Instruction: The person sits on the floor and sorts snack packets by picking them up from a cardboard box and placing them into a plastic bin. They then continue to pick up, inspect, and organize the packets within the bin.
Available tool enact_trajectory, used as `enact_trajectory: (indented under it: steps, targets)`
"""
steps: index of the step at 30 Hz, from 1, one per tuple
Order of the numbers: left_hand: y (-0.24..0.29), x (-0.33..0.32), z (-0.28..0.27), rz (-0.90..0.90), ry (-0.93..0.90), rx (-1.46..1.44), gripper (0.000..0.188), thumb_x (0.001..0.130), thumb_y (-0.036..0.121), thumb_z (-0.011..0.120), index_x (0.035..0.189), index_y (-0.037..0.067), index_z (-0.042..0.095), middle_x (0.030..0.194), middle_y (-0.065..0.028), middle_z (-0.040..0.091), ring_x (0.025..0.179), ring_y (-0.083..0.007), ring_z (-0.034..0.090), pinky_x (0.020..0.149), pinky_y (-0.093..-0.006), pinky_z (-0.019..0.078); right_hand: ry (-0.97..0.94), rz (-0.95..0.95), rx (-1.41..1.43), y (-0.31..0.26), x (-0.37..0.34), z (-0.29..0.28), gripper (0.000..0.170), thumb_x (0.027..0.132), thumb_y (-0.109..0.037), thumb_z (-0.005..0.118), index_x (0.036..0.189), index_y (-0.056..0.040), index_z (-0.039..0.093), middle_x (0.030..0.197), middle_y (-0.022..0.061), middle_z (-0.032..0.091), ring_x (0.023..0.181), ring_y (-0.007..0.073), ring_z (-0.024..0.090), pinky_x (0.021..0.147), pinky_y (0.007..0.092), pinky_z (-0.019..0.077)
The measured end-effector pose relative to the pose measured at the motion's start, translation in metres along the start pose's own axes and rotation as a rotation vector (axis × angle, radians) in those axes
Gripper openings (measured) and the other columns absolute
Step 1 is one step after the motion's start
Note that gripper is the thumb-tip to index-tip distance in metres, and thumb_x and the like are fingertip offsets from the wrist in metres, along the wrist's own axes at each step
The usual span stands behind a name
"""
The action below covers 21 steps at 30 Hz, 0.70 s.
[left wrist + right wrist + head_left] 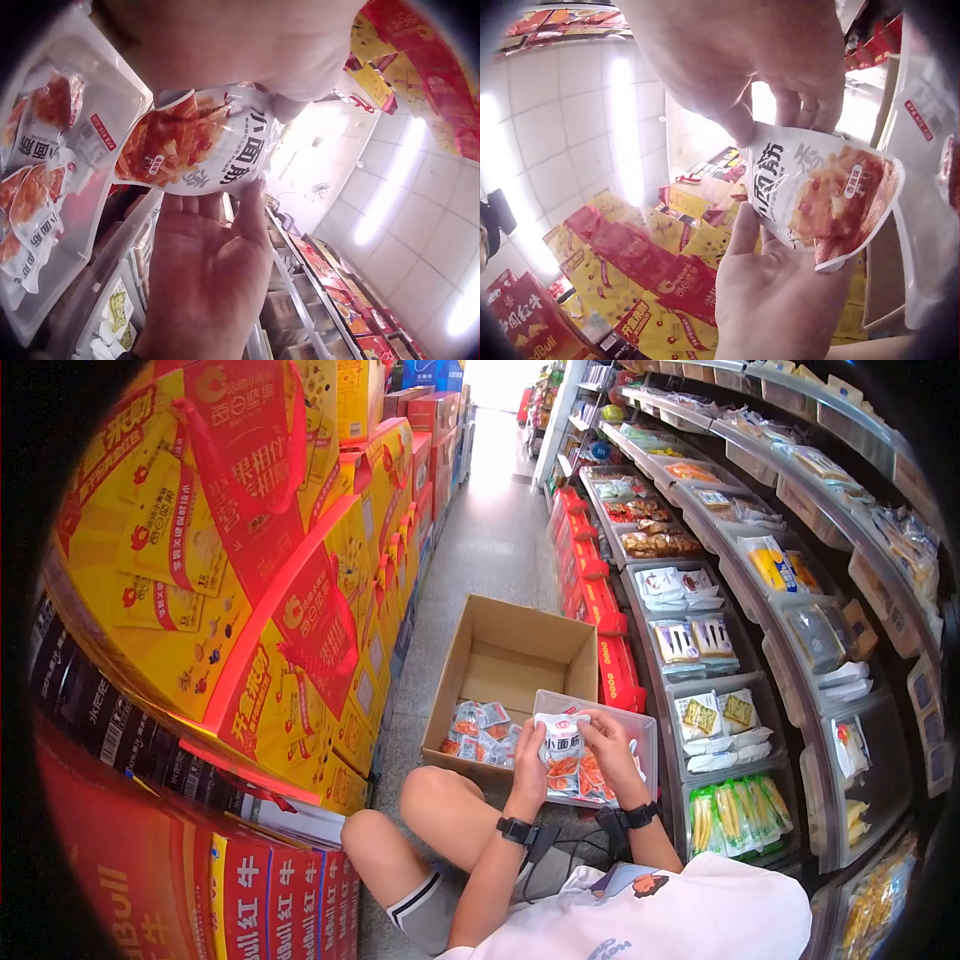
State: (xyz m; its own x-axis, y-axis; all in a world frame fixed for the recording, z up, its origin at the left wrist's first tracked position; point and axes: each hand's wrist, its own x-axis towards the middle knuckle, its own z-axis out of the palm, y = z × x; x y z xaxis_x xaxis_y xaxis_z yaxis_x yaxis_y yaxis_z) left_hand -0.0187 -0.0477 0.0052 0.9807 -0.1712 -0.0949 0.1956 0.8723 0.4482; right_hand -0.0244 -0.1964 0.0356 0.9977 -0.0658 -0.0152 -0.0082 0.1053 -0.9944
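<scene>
A white snack packet [562, 740] with dark Chinese lettering and a picture of reddish food is held up between both hands. My left hand [529, 765] pinches its left edge, and my right hand [612, 750] pinches the opposite edge. In the right wrist view the packet [817, 195] shows its printed front, with the left hand [780, 300] below and the right hand [765, 60] above. Under the hands in the head view stands a translucent plastic bin [645, 735]. Several similar packets [34, 210] lie in the bin, seen from the left wrist.
An open cardboard box [515, 630] with several small packets [480, 728] inside stands beside the bin. Shelves of bagged snacks [715, 720] line the right. Yellow and red gift boxes [250, 560] and Red Bull cartons [280, 900] are stacked left. An aisle floor [485, 550] runs ahead.
</scene>
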Motion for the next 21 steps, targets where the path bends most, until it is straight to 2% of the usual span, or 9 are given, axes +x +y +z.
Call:
enact_trajectory:
  steps: [6, 12, 15, 18, 21]
  targets:
    - [0.001, -0.001, 0.002, 0.014, 0.016, -0.011, 0.023, 0.105, 0.020, 0.050, 0.120, 0.003, 0.058, 0.116, -0.0077, 0.066, 0.108, -0.0178, 0.066, 0.094, -0.0334, 0.0512, 0.002, 0.028, 0.101, 0.003, 0.001, -0.001, 0.022, 0.099, -0.013, 0.065, 0.117, -0.0006, 0.066, 0.102, 0.0017, 0.069, 0.093, 0.0081, 0.064, 0.084, 0.0226, 0.0483]
    - [0.000, 0.001, -0.003, 0.039, 0.053, -0.014, 0.022, 0.104, 0.021, 0.051, 0.118, 0.005, 0.059, 0.114, -0.0073, 0.067, 0.107, -0.0178, 0.066, 0.094, -0.0334, 0.0511, 0.013, 0.025, 0.077, 0.003, 0.000, 0.003, 0.030, 0.098, -0.015, 0.067, 0.124, -0.0001, 0.064, 0.108, 0.0047, 0.069, 0.097, 0.0105, 0.064, 0.084, 0.0246, 0.0502]
    - [0.000, 0.004, -0.007, 0.060, 0.104, -0.050, 0.023, 0.104, 0.021, 0.052, 0.118, 0.005, 0.059, 0.114, -0.0078, 0.066, 0.106, -0.0184, 0.066, 0.094, -0.0336, 0.0514, -0.025, -0.003, -0.139, 0.010, 0.001, -0.002, 0.038, 0.097, -0.015, 0.068, 0.131, 0.0009, 0.060, 0.113, 0.0072, 0.068, 0.099, 0.0130, 0.065, 0.086, 0.0262, 0.0518]
    - [-0.002, 0.007, -0.012, 0.095, 0.119, -0.078, 0.023, 0.102, 0.018, 0.052, 0.120, 0.004, 0.058, 0.114, -0.0087, 0.066, 0.106, -0.0192, 0.066, 0.094, -0.0341, 0.0517, -0.150, 0.023, -0.162, 0.009, -0.002, -0.001, 0.044, 0.096, -0.015, 0.069, 0.135, 0.0016, 0.057, 0.115, 0.0094, 0.068, 0.099, 0.0146, 0.066, 0.088, 0.0281, 0.0526]
    - [-0.004, 0.009, -0.014, 0.135, 0.154, -0.083, 0.024, 0.100, 0.014, 0.051, 0.121, 0.002, 0.057, 0.114, -0.0095, 0.066, 0.105, -0.0197, 0.066, 0.093, -0.0344, 0.0518, -0.197, 0.074, -0.224, 0.019, -0.001, -0.003, 0.044, 0.096, -0.013, 0.068, 0.135, 0.0023, 0.056, 0.114, 0.0113, 0.069, 0.101, 0.0151, 0.066, 0.089, 0.0297, 0.0530]
